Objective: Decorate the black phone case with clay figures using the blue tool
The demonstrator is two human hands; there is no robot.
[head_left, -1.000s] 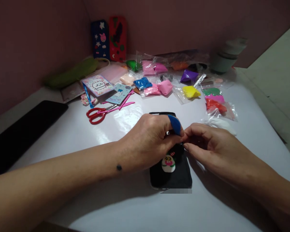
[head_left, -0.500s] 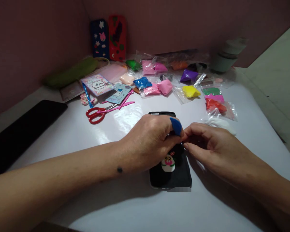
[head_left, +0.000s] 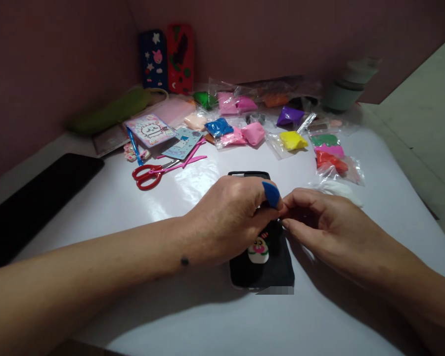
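Note:
A black phone case (head_left: 278, 272) lies on the white table, with a small white figure (head_left: 258, 252) with pink and green parts on it. Over the upper part of the case, my left hand (head_left: 235, 212) has its thumb and fingers pinched together. A blue piece (head_left: 270, 194) sits on one of its fingers. From the right, my right hand (head_left: 319, 217) meets the left fingertips at the case's right edge, its own fingers closed in a pinch. Whatever is between the fingertips is too small to make out.
Red scissors (head_left: 147, 177) and pink tools lie left of the case. Colourful clay packets (head_left: 293, 141) spread along the back and right. A black slab (head_left: 40, 202) lies at left. Two decorated cases (head_left: 180, 59) lean on the back wall, and a bottle (head_left: 344, 91) stands back right.

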